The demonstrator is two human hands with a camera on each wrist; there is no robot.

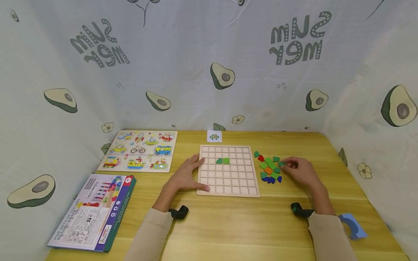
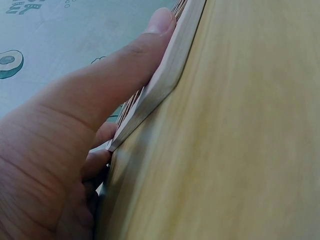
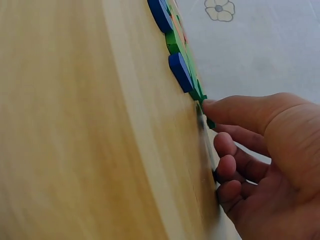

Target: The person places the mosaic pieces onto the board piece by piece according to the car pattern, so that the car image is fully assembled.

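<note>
Table (image 1: 228, 224) is yellow wood, avocado-print cloth (image 1: 196, 72) behind. Left hand (image 1: 186, 175) flat, steadying board (image 1: 228, 169); right hand (image 1: 298, 169) pinches green piece (image 1: 281, 164).

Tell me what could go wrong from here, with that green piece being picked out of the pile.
1. The right hand pinches a green piece at the edge of a crowded pile; neighbours may get knocked or scattered.
2. The left hand only rests against the board edge; a nudge could shift the two green pieces already seated.
</note>
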